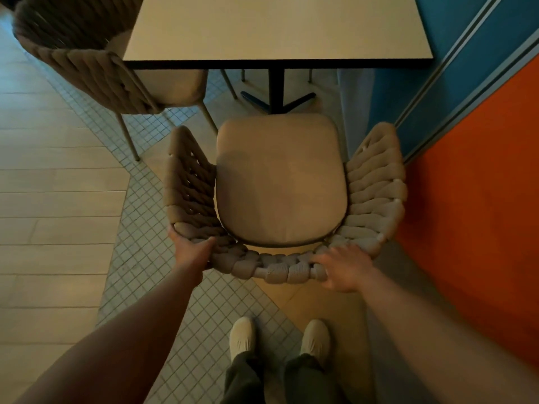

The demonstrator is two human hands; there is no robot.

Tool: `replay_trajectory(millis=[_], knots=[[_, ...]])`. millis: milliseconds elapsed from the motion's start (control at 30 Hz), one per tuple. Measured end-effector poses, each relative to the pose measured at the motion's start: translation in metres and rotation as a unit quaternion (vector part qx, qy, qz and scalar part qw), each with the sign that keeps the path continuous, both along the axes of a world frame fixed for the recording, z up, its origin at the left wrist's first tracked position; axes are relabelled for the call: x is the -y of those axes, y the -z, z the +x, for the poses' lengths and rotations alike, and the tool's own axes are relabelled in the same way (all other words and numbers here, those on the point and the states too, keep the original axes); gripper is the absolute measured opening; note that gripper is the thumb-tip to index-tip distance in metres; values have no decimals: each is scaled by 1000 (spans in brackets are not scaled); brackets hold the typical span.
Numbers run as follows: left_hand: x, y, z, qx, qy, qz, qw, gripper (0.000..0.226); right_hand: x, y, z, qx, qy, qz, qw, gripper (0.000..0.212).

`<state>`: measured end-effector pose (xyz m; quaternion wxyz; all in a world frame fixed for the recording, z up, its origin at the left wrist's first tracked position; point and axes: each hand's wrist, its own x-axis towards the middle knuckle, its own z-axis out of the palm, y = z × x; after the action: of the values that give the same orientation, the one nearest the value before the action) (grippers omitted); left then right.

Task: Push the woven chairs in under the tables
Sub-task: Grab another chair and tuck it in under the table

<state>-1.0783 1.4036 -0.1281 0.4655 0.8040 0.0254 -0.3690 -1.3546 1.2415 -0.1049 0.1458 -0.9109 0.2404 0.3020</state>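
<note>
Person stands behind a woven chair, both hands on its curved back; the left hand clasps the rear left corner, fingers wrapped round the rope weave; the right hand grips the top rim, fingers curled over it; the chair sits on the tiled floor, facing the pale surface, seat short of its near edge; a second chair stands at the left side, seat partly beneath.
</note>
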Motion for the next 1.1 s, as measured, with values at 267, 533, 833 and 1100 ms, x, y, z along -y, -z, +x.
replay_trajectory(millis=[267, 533, 833, 1100], knots=[[3, -5, -7, -2, -17, -16, 1000, 109, -5, -17, 1, -29, 20, -14, 999, 57], [19, -6, -23, 10, 0, 6, 1000, 112, 3, -23, -12, -42, 43, -23, 998, 52], [30, -16, -33, -30, 11, -18, 999, 114, -10, -10, -40, 183, 400, 34, 898, 61], [28, -21, -47, -57, -43, 0, 997, 107, -29, 1, -1, 328, 847, 53, 416, 92]])
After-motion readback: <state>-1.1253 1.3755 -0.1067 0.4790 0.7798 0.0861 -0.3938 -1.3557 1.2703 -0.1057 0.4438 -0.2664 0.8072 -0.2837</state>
